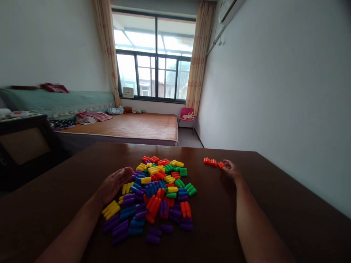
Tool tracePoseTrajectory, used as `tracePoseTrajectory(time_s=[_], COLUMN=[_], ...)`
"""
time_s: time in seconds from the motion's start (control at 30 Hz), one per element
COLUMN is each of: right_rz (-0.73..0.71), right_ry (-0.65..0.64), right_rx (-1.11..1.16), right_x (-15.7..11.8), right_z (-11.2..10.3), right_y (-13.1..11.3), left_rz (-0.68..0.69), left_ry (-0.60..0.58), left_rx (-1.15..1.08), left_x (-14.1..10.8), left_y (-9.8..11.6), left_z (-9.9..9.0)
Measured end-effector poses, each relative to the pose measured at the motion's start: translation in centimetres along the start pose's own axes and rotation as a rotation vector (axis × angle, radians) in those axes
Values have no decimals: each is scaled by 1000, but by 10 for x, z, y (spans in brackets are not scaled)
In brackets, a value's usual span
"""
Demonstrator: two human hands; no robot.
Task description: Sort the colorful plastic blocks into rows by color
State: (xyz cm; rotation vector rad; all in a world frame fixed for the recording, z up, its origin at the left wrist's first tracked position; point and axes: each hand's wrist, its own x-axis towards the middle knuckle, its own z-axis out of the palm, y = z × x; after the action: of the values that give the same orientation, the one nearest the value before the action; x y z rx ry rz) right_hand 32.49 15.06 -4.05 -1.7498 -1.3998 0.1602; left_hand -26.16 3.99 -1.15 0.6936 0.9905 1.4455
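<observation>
A heap of plastic bullet-shaped building pieces (155,191) in purple, blue, green, yellow and orange is spread over the middle of the dark table. My left hand (116,182) rests along the heap's left side, fingers stretched out and holding nothing, close to some yellow pieces (127,188). Off to the right, a short row of orange pieces (210,162) lies apart from the heap. At that row's right end, my right hand (231,170) has its fingertips closed on another orange piece (221,165), partly covered by the fingers.
The brown table (219,219) reaches to a far edge before a bed (137,124) with a woven mat. A dark cabinet (24,146) stands at the left, and a pink chair (187,112) by the window. A white wall (287,91) runs along the right.
</observation>
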Motion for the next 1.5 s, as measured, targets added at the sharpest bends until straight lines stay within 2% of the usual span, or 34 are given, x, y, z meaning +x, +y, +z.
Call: tracePoseTrajectory(time_s=[0.07, 0.3, 0.4, 0.43, 0.5, 0.57, 0.63, 0.73, 0.83, 0.93, 1.07, 1.17, 1.27, 1.37, 1.5], right_rz=[-23, -58, -119, -155, -259, -405, -579, -809, -901, -886, -876, -932, -902, -726, -345], right_ry=[-45, 13, 115, 110, -50, -341, -556, -677, -719, -685, -578, -621, -630, -568, -383], right_rx=[-52, -159, -128, -85, 59, 215, 281, 243, 165, 144, 167, 44, 26, 226, 449], right_x=[-4, -9, -11, -14, -28, -49, -72, -98, -106, -107, -127, -149, -159, -146, -97], right_z=[3, 11, 16, 20, 30, 42, 55, 70, 74, 68, 59, 61, 69, 74, 64], right_y=[-2, -14, -36, -49, -82, -119, -152, -179, -182, -187, -216, -235, -238, -227, -197], left_rz=[1, 22, 33, 33, 34, 37, 42, 48, 48, 43, 40, 43, 46, 47, 43], left_ry=[-9, -14, -18, -21, -24, -24, -25, -45, -55, -47, -52, -62, -67, -67, -52], left_rx=[0, 12, 19, 20, 21, 18, 15, 13, 4, -1, 4, 5, 6, 1, 8], left_x=[1, 0, -3, -4, -5, -6, -5, -3, -1, -1, -3, -2, 0, 0, -2], left_y=[-1, -3, -2, -2, -2, -2, -3, -5, -6, -6, -6, -7, -8, -8, -5], left_z=[-1, -2, 2, 3, 4, 4, 3, 0, -2, -2, -1, -2, -4, -4, -1])
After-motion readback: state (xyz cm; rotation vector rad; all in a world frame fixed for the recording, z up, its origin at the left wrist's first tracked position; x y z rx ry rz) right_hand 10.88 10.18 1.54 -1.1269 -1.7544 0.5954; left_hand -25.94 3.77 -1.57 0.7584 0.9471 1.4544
